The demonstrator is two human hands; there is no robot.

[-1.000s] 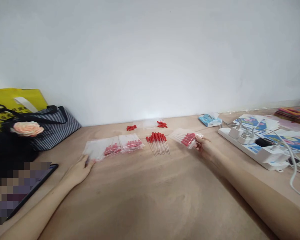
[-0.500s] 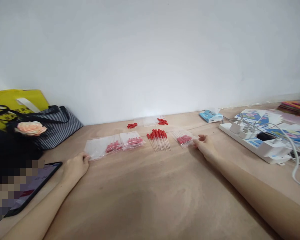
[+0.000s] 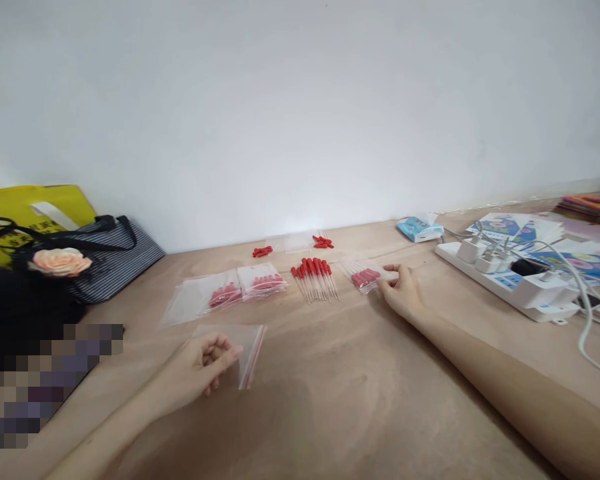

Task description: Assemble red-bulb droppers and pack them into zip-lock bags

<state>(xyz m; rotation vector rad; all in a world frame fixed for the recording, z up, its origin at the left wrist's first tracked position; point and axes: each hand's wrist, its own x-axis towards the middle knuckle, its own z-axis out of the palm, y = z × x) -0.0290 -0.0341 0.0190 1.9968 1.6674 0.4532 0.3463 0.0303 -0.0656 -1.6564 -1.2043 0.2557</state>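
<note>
A clear zip bag [image 3: 253, 350] with a red line along its edge is pinched between the thumb and fingers of my left hand [image 3: 207, 360]. It looks flat, with nothing visible inside. My right hand [image 3: 403, 293] has its fingers closed on the edge of another zip bag [image 3: 363, 275], which holds several red rubber bulbs. Between the hands, several thin droppers [image 3: 317, 279] with red bulbs lie fanned out on the table. To their left is a zip bag of red pieces [image 3: 263, 280], overlapping another bag of red pieces [image 3: 225, 293] and a flat clear bag [image 3: 183, 303].
Near the wall, two small piles of loose red bulbs [image 3: 263, 251] flank a clear bag [image 3: 297, 242]. A tissue pack [image 3: 420, 229] and a white power strip [image 3: 500, 280] with cables occupy the right. A striped bag [image 3: 115, 257] and yellow bag [image 3: 70, 200] stand left.
My left hand has moved right and nearer, now with a clear zip bag in its fingers. My right hand has shifted slightly left, closing on the edge of the bag there.
</note>
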